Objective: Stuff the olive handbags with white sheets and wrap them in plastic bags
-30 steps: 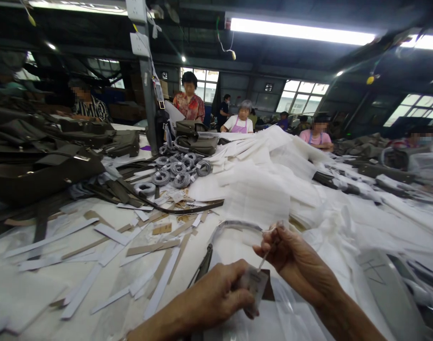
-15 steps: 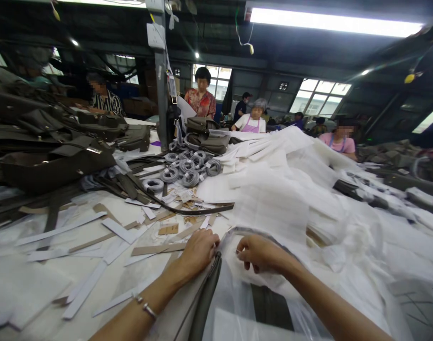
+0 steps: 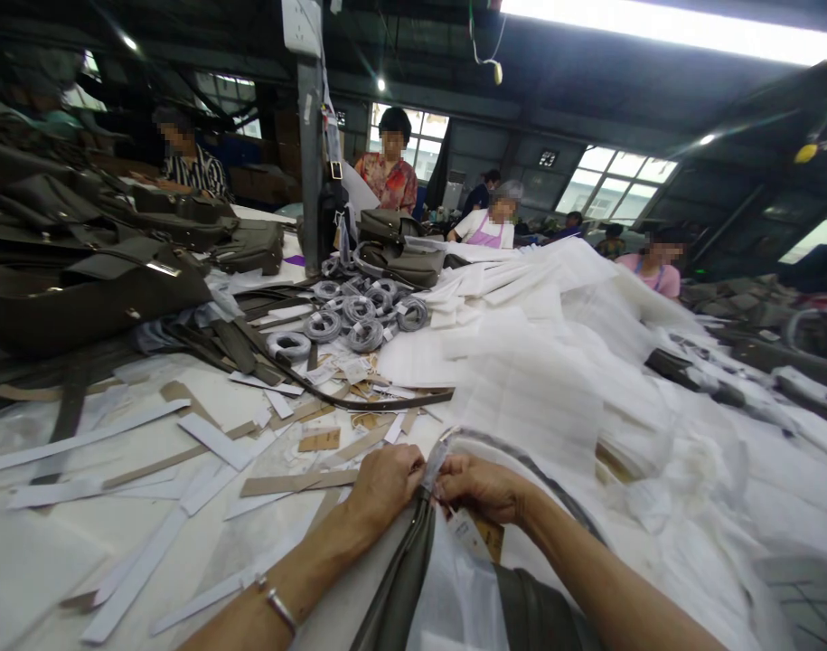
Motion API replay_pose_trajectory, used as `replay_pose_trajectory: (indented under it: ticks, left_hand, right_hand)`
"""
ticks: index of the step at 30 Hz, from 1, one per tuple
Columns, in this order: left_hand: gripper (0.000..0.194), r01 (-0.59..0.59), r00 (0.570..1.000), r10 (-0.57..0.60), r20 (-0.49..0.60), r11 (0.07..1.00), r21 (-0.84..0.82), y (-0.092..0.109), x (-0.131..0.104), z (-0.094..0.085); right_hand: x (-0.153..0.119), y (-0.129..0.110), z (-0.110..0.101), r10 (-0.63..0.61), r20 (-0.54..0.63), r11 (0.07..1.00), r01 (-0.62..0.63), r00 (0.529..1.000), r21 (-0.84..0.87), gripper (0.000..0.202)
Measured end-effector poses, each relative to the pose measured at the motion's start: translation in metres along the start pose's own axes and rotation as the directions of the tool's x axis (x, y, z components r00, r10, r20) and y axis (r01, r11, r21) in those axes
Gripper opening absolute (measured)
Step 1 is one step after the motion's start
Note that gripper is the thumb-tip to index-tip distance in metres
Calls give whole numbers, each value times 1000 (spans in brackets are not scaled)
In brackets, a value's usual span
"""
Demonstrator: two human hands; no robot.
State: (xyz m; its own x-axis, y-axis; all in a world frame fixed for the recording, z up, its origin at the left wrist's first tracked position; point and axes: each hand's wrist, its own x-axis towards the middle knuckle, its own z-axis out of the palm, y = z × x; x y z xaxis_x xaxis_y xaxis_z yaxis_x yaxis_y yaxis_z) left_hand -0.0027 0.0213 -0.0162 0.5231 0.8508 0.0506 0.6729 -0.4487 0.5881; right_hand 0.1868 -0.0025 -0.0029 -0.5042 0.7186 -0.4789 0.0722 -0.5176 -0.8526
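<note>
A dark olive bag [image 3: 396, 579] lies at the bottom centre, with translucent plastic and white sheeting beside it. Its wrapped handle [image 3: 521, 457] arches up and to the right. My left hand [image 3: 386, 484] is closed on the near end of that handle, where it meets the bag. From the other side, my right hand [image 3: 481, 488] pinches at the same spot, its fingertips partly hidden. Just below my right hand hang a white tag [image 3: 468, 533] and a brown tag [image 3: 491, 538].
Paper and cardboard strips [image 3: 138, 434] litter the table on the left. Coiled wrapped straps [image 3: 362, 316] lie further back, near a metal post [image 3: 311, 172]. Dark bags [image 3: 88, 289] are heaped at left, white foam sheets [image 3: 521, 362] at right. Several people work beyond.
My right hand has moved left onto the handle end, its fingers now closed. The two tags have come into view below it. The camera view has shifted slightly.
</note>
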Motion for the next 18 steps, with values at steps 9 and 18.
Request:
replay_pose_trajectory:
  ticks: [9, 18]
  left_hand:
    - [18, 14, 997, -25, 77, 990, 138, 0, -7, -5]
    - [20, -25, 1000, 25, -6, 925, -380, -3, -5, -14]
  right_hand:
    - [-9, -18, 9, -147, -176, 587, -58, 973, -807, 20]
    - [-37, -3, 14, -436, -303, 150, -264, 847, -953, 20]
